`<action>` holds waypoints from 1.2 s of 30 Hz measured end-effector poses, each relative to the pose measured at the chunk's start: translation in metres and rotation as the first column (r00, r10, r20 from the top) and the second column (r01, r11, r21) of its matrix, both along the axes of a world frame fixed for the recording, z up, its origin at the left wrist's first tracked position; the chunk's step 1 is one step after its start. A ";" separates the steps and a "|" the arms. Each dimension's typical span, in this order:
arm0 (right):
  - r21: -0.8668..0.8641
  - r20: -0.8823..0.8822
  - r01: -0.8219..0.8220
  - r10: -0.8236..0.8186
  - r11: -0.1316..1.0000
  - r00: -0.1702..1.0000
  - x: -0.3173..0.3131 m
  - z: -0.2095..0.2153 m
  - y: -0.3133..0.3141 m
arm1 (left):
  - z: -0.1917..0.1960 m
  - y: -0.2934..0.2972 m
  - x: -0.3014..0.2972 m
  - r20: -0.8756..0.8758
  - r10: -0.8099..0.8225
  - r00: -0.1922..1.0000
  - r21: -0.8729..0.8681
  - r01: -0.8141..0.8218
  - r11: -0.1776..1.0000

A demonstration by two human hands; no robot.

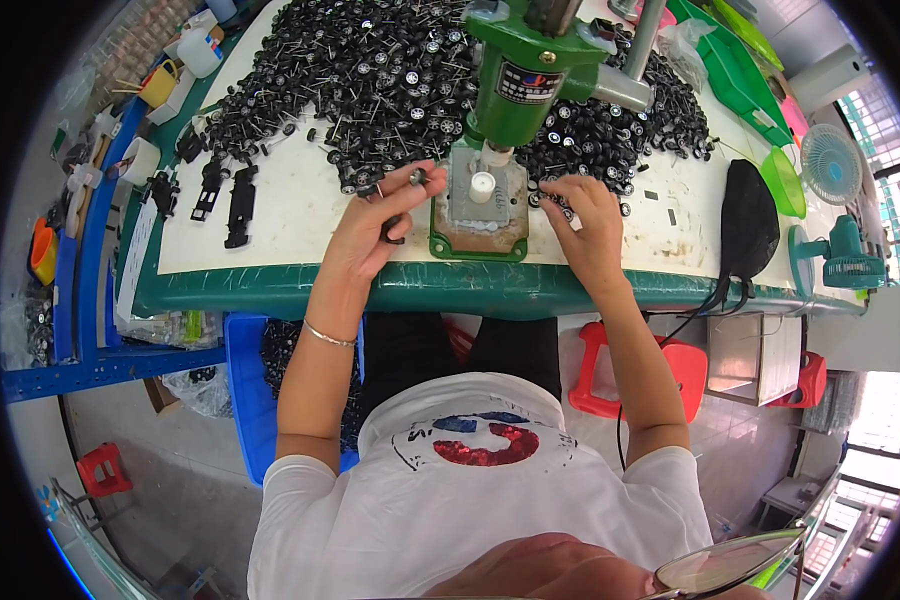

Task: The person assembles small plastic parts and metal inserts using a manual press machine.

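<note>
My left hand (366, 228) is closed left of the press, holding a small black toy wheel (417, 177) with a silvery hub between thumb and fingers. Further dark parts, apparently wheels on axles (392, 232), show under the palm, partly hidden. On the right of the press, my right hand (592, 228) has its thumb and fingers apart over several small loose wheels (567, 212); whether a fingertip touches one is unclear. Between the hands stands a green hand press (515, 95). A round white piece (482, 186) sits on its metal plate (490, 213), below the ram.
Big heaps of black wheels and axles (370, 80) cover the table's far side. Black toy chassis (240, 207) lie at the left. A black cloth bag (750, 220) and teal fan (845, 255) are at the right. A blue bin (243, 400) stands below the table edge.
</note>
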State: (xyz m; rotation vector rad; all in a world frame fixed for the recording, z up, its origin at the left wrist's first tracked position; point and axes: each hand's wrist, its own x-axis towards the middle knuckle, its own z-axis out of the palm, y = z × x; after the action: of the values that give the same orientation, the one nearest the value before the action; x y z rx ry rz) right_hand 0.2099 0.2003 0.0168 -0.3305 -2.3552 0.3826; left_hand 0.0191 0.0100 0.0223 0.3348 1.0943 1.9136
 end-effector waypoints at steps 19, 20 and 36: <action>-0.633 0.043 -0.188 0.276 0.751 0.960 -0.048 0.009 -0.024 | 0.005 0.016 0.015 -0.259 -0.030 0.965 -0.139 -0.007 0.990; -0.629 0.043 -0.192 0.280 0.754 0.959 -0.047 0.008 -0.024 | 0.007 0.019 0.017 -0.295 0.011 0.955 -0.140 -0.055 0.989; -0.708 -0.592 -0.555 0.062 0.436 0.804 -0.048 0.130 0.083 | 0.014 0.054 0.023 -0.582 0.049 0.812 -0.067 -0.107 0.992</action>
State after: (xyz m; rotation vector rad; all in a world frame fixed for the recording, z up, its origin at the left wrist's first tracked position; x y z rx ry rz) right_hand 0.1615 0.2836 0.1467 -0.1761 -1.5033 1.6825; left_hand 0.0423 0.0636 0.0362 0.8755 1.6132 1.8649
